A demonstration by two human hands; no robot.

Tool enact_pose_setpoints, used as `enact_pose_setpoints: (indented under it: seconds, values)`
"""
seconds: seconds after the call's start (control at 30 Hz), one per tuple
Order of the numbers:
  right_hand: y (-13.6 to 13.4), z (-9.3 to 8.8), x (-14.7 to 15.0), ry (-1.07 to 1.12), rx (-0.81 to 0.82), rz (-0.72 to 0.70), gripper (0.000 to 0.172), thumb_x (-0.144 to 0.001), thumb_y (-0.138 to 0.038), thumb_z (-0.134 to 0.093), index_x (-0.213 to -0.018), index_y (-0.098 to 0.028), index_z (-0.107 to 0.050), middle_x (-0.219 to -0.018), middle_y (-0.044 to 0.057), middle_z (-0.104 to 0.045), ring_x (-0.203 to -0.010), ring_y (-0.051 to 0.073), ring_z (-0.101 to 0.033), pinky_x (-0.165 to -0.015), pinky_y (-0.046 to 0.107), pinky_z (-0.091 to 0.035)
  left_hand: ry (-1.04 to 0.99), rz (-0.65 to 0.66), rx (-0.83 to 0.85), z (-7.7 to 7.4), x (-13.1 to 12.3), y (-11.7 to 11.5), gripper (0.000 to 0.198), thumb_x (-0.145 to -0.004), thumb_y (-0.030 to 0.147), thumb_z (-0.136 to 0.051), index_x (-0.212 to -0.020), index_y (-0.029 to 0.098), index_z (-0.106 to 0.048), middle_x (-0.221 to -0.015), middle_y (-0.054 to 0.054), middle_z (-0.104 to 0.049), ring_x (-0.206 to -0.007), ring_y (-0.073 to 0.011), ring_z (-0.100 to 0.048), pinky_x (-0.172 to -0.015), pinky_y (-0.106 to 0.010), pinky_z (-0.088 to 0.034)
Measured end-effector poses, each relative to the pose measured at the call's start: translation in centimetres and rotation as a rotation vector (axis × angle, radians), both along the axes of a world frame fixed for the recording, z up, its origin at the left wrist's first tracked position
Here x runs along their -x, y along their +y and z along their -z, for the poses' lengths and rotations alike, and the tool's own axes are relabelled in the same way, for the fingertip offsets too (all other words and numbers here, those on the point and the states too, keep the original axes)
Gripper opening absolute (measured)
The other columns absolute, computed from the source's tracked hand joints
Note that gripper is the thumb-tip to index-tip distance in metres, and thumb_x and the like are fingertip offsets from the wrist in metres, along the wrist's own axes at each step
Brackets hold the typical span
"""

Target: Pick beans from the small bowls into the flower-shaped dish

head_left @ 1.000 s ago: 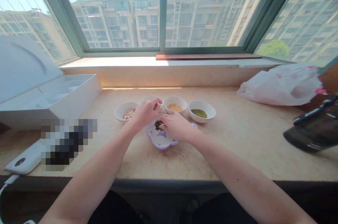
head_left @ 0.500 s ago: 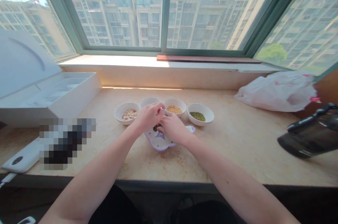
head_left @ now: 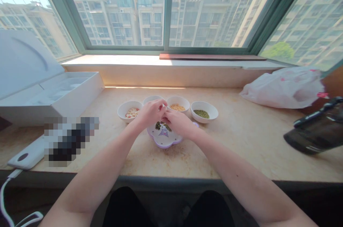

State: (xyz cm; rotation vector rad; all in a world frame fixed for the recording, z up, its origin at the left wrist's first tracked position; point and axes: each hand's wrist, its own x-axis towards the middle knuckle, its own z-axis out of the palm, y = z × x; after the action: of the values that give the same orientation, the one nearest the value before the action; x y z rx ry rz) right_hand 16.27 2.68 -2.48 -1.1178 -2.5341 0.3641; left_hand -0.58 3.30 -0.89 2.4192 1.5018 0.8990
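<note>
My left hand (head_left: 151,113) and my right hand (head_left: 178,123) meet with curled fingers just above a white plate with a lilac rim and a cartoon figure (head_left: 164,138). Small dark green grains (head_left: 160,125) lie on the plate's upper part, right under my fingers. Behind the hands stand a bowl of pale flakes (head_left: 126,111), a partly hidden white bowl (head_left: 151,99), a bowl of yellow grains (head_left: 177,104) and a bowl of green mung beans (head_left: 202,111). My fingers hide whatever they may hold.
A white open box (head_left: 66,93) stands on the marble sill (head_left: 227,141) at left, with a white power bank (head_left: 26,156) and a pixelated object (head_left: 71,141) nearby. A white plastic bag (head_left: 284,89) and a dark jug (head_left: 313,130) sit at right.
The dark green grains now show more fully and lie more spread on the plate. My hands have drawn closer together, and the view has shifted slightly.
</note>
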Motion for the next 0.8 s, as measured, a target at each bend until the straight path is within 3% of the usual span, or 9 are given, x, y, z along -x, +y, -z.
enact_pose_setpoints:
  seconds: [0.1,0.2,0.27,0.4,0.47,0.57,0.73,0.8]
  values:
    - [0.4,-0.7,-0.6,0.308,0.26,0.0,0.019,-0.099,-0.026,-0.051,-0.093,-0.017,-0.067,-0.089,0.004,-0.069,-0.078,0.016,-0.06,-0.069,0.028,-0.041,-0.003,-0.038,-0.002,-0.5,0.6,0.1,0.021,-0.092,0.022,-0.05,-0.099,0.021,-0.069,-0.084,-0.003,-0.072,-0.078,-0.0183,-0.063,-0.077,-0.029,-0.048]
    - [0.7,-1.1,-1.2,0.568,0.689,-0.01,0.026,-0.094,-0.043,-0.058,-0.093,-0.018,-0.065,-0.072,-0.002,-0.058,-0.056,0.009,-0.042,-0.053,0.025,-0.03,-0.017,-0.125,-0.02,-0.9,1.2,0.3,0.021,-0.092,0.022,-0.05,-0.099,0.021,-0.069,-0.084,-0.004,-0.072,-0.077,-0.0186,-0.063,-0.078,-0.029,-0.047]
    - [0.8,-1.3,-1.5,0.694,0.943,-0.049,0.032,-0.088,-0.05,-0.066,-0.093,-0.019,-0.062,-0.068,-0.005,-0.05,-0.052,0.007,-0.031,-0.049,0.024,-0.021,-0.014,-0.16,-0.029,-0.9,1.5,0.4,0.021,-0.092,0.022,-0.05,-0.1,0.021,-0.069,-0.083,-0.004,-0.071,-0.076,-0.0189,-0.063,-0.078,-0.03,-0.046]
    - [0.6,-1.8,-1.8,0.798,1.15,-0.128,0.037,-0.079,-0.049,-0.077,-0.088,-0.018,-0.059,-0.07,-0.006,-0.048,-0.054,0.007,-0.027,-0.049,0.024,-0.019,0.003,-0.163,-0.013,-0.7,1.5,0.5,0.022,-0.091,0.022,-0.051,-0.104,0.021,-0.069,-0.076,-0.002,-0.067,-0.072,-0.0184,-0.06,-0.074,-0.029,-0.045]
    - [0.7,-2.3,-2.2,0.79,1.128,-0.135,0.037,-0.079,-0.05,-0.077,-0.084,-0.018,-0.057,-0.069,-0.006,-0.046,-0.054,0.007,-0.026,-0.049,0.024,-0.019,0.007,-0.144,-0.006,-0.6,1.5,0.6,0.023,-0.09,0.022,-0.051,-0.105,0.021,-0.068,-0.074,-0.001,-0.065,-0.072,-0.0181,-0.06,-0.072,-0.029,-0.044]
    - [1.5,-3.5,-4.1,0.745,0.905,-0.076,0.038,-0.081,-0.052,-0.073,-0.078,-0.018,-0.056,-0.064,-0.007,-0.04,-0.054,0.007,-0.027,-0.05,0.024,-0.02,0.014,-0.051,-0.01,-0.6,1.4,0.5,0.022,-0.088,0.019,-0.051,-0.103,0.021,-0.068,-0.078,-0.002,-0.065,-0.076,-0.0177,-0.06,-0.073,-0.029,-0.045]
    - [3.9,-4.8,-10.3,0.611,0.327,0.313,0.03,-0.082,-0.046,-0.07,-0.087,-0.017,-0.067,-0.074,-0.001,-0.06,-0.06,0.01,-0.045,-0.054,0.025,-0.032,0.099,0.237,0.058,-0.8,0.6,-0.6,0.022,-0.084,0.011,-0.052,-0.095,0.02,-0.068,-0.093,-0.004,-0.068,-0.084,-0.0172,-0.063,-0.077,-0.029,-0.048]
    - [4.4,-4.8,-12.4,0.508,0.168,0.465,0.025,-0.084,-0.042,-0.067,-0.085,-0.017,-0.069,-0.075,0.002,-0.065,-0.064,0.013,-0.052,-0.058,0.027,-0.038,0.169,0.313,0.118,-0.8,0.2,-1.1,0.022,-0.084,0.011,-0.054,-0.095,0.021,-0.07,-0.099,-0.005,-0.069,-0.089,-0.018,-0.065,-0.08,-0.029,-0.049]
